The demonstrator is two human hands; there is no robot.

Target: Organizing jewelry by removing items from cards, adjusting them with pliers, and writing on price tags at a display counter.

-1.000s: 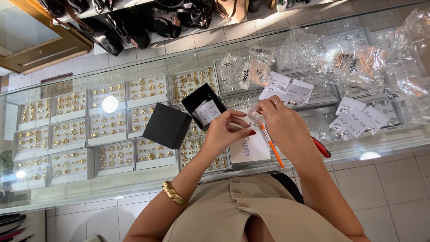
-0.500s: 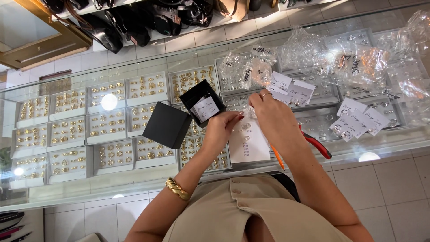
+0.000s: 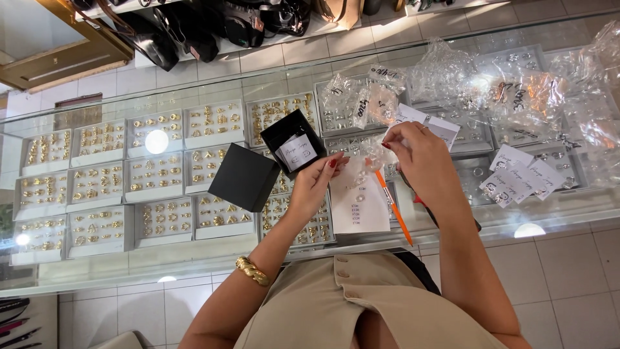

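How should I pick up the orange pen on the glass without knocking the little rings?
Probably pinch the orange pen near its lower end, coming from the edge by the person. It lies flat and slanted, that end juts past the white card, and the right hand covers the top.

Beside the left hand with its red-painted nails sit a matte black box lid and a black box with a white card inside. Under the right hand lie a white paper sheet and an orange pen. On the left wrist — a gold bracelet. Farther left, white trays hold gold rings.
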